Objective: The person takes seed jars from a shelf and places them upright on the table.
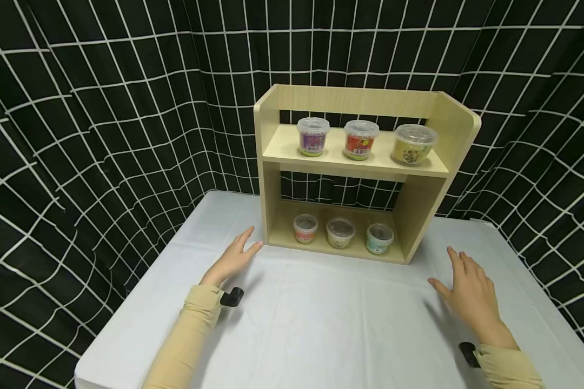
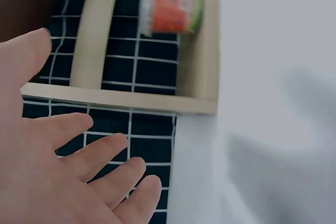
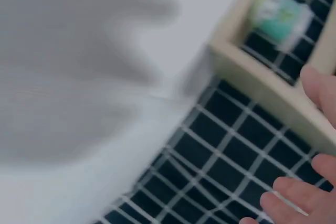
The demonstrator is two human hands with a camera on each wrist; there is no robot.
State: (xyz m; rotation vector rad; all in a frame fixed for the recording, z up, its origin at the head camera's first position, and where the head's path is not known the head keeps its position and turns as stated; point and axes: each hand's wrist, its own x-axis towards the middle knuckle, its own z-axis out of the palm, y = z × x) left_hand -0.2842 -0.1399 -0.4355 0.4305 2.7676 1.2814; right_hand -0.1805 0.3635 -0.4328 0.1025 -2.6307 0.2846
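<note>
A two-tier wooden shelf (image 1: 355, 168) stands on the white table. On its upper board are a purple-labelled tub (image 1: 313, 138), a red-labelled tub (image 1: 360, 141) and a wider yellow tub (image 1: 413, 146), all with clear lids. The lower board carries a small orange-labelled tub (image 1: 305, 229), a cream tub (image 1: 340, 233) and a teal tub (image 1: 379, 239). My left hand (image 1: 232, 260), fingers extended and holding nothing, hovers by the shelf's lower left corner. Fingers spread, my right hand (image 1: 469, 292) is over the table to the right of the shelf, also holding nothing.
White cloth covers the table (image 1: 321, 319), whose left edge runs down toward the front. Black curtains (image 1: 126, 108) with a white grid hang behind the shelf and along both sides. Each wrist wears a small black camera (image 1: 232, 297).
</note>
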